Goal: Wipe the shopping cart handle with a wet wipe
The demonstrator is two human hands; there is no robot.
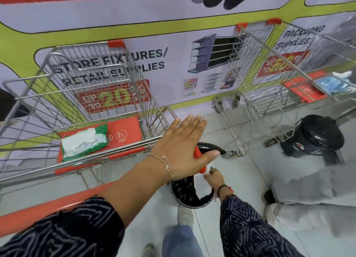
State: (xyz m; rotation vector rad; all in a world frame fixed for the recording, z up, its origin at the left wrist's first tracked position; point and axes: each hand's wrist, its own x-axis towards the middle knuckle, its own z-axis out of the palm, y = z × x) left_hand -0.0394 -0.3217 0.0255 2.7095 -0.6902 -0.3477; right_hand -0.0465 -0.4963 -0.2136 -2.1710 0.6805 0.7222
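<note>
The shopping cart's orange handle (57,204) runs from the lower left up to my left hand (181,148). That hand lies flat and open over the handle's red right end, fingers spread, gripping nothing. Lower down, my right hand (213,177) pinches a white wet wipe (201,185) that hangs over the mouth of a black bin (185,195) on the floor beside the cart. A green and white pack of wipes (82,143) lies on the red child-seat flap (125,133) inside the cart.
The bin's black lid (210,147) stands raised behind my left hand. A second wire cart (269,67) stands at the right against the poster wall. Beside it sits another black bin (316,137). A person's grey trouser legs (312,199) are at the right. My shoe (185,216) is by the bin.
</note>
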